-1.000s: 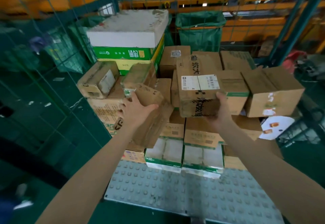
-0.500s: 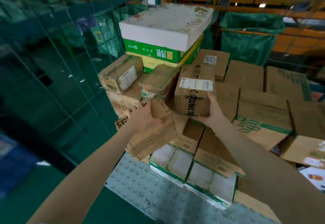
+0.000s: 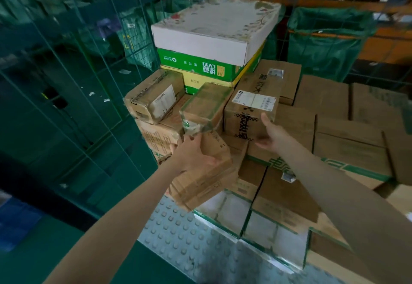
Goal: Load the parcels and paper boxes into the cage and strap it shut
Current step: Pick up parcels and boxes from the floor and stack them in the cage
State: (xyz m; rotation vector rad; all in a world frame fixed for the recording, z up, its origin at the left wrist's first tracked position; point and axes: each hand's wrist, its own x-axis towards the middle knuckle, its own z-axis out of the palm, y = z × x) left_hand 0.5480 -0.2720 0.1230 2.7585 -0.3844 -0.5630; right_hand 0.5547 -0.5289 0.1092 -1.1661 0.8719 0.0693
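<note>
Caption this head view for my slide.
Left hand grips a flat carton; right hand touches a labelled box in the cage.

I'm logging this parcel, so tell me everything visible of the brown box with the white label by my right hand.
The labelled box is brown cardboard, sitting upright among other boxes. A white shipping label lies on top, and a strip of black characters runs down its front. The right hand touches its lower right corner, thumb against the front.
</note>
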